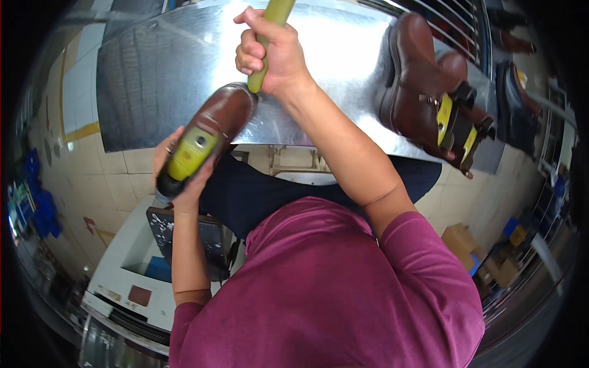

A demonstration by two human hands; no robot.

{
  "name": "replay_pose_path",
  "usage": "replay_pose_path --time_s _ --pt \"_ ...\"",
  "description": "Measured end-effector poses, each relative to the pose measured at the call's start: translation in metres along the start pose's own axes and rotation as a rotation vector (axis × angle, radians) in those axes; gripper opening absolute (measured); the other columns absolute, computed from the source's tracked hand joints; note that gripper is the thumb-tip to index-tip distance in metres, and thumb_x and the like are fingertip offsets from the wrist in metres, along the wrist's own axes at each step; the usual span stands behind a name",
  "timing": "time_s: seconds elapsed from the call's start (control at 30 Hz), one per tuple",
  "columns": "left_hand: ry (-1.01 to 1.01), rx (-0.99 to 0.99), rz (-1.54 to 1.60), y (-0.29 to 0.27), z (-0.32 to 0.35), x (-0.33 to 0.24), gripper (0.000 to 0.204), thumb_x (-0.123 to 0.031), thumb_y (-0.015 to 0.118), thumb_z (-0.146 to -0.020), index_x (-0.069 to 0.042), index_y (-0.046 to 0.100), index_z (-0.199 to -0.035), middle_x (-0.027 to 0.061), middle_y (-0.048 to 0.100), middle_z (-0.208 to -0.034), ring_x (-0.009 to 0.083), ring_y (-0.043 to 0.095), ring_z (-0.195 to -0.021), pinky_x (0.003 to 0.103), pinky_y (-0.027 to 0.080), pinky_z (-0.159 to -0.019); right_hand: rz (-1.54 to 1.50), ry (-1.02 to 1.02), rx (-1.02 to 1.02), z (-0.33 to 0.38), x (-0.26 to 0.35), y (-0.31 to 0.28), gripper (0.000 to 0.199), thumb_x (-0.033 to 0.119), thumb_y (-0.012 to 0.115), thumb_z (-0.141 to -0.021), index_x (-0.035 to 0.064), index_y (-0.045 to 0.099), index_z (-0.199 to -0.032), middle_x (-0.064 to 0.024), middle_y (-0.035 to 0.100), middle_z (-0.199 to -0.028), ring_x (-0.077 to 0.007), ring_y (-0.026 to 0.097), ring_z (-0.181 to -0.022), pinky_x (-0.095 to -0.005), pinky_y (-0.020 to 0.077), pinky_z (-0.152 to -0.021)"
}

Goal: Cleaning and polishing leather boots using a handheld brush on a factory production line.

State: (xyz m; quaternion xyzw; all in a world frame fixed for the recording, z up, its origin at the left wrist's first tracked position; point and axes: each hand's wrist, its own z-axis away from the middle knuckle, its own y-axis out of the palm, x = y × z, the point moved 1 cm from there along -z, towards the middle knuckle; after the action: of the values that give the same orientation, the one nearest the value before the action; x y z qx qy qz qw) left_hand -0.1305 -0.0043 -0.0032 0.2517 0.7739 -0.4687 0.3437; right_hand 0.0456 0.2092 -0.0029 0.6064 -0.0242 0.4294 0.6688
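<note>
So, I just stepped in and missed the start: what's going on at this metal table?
A person in a magenta shirt holds a brown leather shoe in the left hand, toe resting near the edge of the shiny metal table. The shoe has a yellow-green insert in its opening. The right hand grips a yellow-green stick-like tool, its lower end at the shoe's toe. A pair of brown boots with yellow-green inserts stands on the table at the right.

A person in a magenta shirt (331, 294) is gripping a brown leather shoe (208, 138) from beneath with the left hand (178, 178). The right hand (273, 55) is clasping a yellow-green stick (267, 43), its lower end touching the shoe's toe. Two brown boots (429, 92) are standing on the metal table (172, 73).
</note>
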Motion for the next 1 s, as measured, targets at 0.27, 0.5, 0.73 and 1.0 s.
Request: replay_pose_path --time_s 0.27,0.5,0.73,1.0 --pt "-0.060 -0.059 -0.039 -0.002 -0.011 -0.002 0.074 -0.018 0.096 -0.067 0.003 0.055 -0.125 0.0104 0.063 -0.116 0.0203 0.062 -0.103 0.033 0.051 -0.094 -0.254 -0.034 -0.052 0.002 -0.011 -0.024 0.032 0.033 0.066 -0.097 0.0029 0.058 -0.099 -0.0005 0.039 -0.053 -0.0133 0.039 -0.042 -0.0323 0.0348 -0.046" --pt "-0.050 -0.054 -0.038 -0.004 -0.009 -0.006 0.074 -0.021 0.095 -0.069 0.003 0.055 -0.125 0.0120 0.062 -0.119 0.0215 0.062 -0.107 0.034 0.049 -0.095 -0.213 -0.063 -0.176 0.000 -0.020 -0.011 0.026 0.028 0.070 -0.095 0.0049 0.057 -0.096 0.0004 0.041 -0.055 -0.0106 0.038 -0.042 -0.0286 0.0319 -0.042" --pt "-0.094 -0.012 0.073 0.003 -0.025 -0.011 0.061 -0.009 0.094 -0.067 0.004 0.060 -0.117 0.0093 0.069 -0.108 0.0167 0.067 -0.097 0.029 0.053 -0.089 0.000 0.087 -0.173 -0.014 -0.013 -0.005 0.024 0.020 0.074 -0.092 0.0071 0.054 -0.096 0.0014 0.043 -0.058 -0.0091 0.038 -0.043 -0.0268 0.0309 -0.041" --pt "0.365 0.440 -0.073 -0.001 -0.100 -0.052 0.063 -0.020 0.095 -0.067 -0.002 0.066 -0.119 0.0107 0.074 -0.108 0.0180 0.071 -0.096 0.032 0.056 -0.086 0.771 -0.094 -0.107 0.066 0.032 -0.027 0.029 0.023 0.074 -0.091 0.0072 0.070 -0.115 -0.0022 0.066 -0.083 -0.0111 0.063 -0.071 -0.0265 0.0495 -0.061"
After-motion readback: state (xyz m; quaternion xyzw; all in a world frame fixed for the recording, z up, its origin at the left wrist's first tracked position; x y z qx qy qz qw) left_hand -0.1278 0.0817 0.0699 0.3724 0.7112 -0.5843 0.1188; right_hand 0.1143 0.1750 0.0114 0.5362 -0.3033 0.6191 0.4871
